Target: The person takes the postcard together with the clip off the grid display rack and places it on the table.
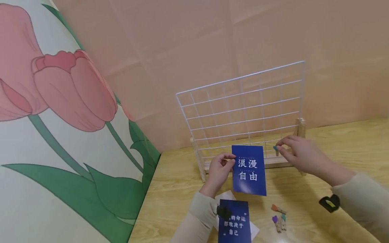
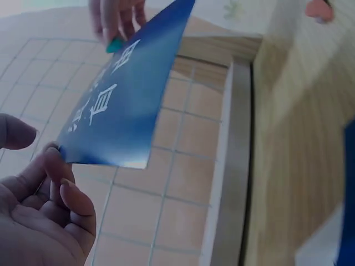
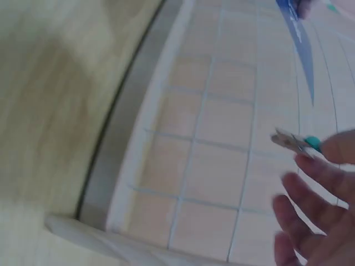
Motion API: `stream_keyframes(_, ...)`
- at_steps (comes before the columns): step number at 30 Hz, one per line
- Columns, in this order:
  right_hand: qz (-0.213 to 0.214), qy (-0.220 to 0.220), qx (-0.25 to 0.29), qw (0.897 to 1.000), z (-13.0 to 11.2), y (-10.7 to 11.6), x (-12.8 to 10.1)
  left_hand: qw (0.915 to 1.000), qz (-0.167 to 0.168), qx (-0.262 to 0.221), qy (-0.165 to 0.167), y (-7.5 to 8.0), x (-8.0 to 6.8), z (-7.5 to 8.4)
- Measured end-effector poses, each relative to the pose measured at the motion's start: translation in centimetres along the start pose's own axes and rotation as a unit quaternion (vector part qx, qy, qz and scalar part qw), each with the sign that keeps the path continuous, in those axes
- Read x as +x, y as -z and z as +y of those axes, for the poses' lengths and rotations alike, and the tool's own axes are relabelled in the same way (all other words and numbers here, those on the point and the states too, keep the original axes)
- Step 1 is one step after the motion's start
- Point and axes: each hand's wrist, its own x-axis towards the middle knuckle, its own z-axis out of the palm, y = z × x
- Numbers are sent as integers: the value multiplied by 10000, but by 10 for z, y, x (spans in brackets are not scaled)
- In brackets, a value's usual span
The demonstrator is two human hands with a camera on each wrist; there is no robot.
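Note:
My left hand (image 1: 219, 171) holds a blue card (image 1: 248, 184) by its left edge, fingers curled at the card's side. White Chinese characters are printed on the card, which is raised in front of a white wire grid rack (image 1: 240, 103). Between thumb and index finger, my right hand (image 1: 304, 153) pinches a small wooden clothespin (image 3: 288, 141) topped with a teal heart. That clothespin is to the right of the card, close to the lower part of the grid. In the left wrist view the card (image 2: 133, 122) tilts, and the teal heart (image 2: 115, 45) shows beyond it.
A second blue card (image 1: 235, 233) lies over white paper (image 1: 255, 231) on the wooden table (image 1: 170, 202). To its right lie several loose clothespins, among them an orange one (image 1: 278, 209) and a purple one (image 1: 276, 221). A tulip-patterned panel (image 1: 76, 152) stands at the left.

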Motion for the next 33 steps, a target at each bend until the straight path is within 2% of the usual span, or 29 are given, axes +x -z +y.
stream_keyframes(2,-489,69,107,9987,-5,-5,-7,9997,-191,127,115,7,-6,-4)
stream_keyframes(4,-1143,202,287,9928,-9,-11,-13,9980,-413,371,310,16,-13,-8)
stream_keyframes(7,-2042,359,729,9755,-12,-17,-21,9925,-758,723,632,29,-24,-14)
stream_keyframes(9,-2382,472,958,9653,-12,-20,-27,9891,-949,867,714,35,-29,-18)
stream_keyframes(14,-2624,699,1277,9539,-14,-28,-37,9852,-1262,881,752,42,-35,-21)
stream_keyframes(18,-2971,600,1489,9413,-18,-35,-44,9803,-1394,999,981,44,-40,-22)
stream_keyframes(22,-3213,513,1634,9313,-22,-39,-54,9774,-1507,1070,1021,45,-45,-25)
stream_keyframes(33,-3243,477,1475,9332,-25,-47,-72,9618,-1947,1412,1305,46,-52,-35)
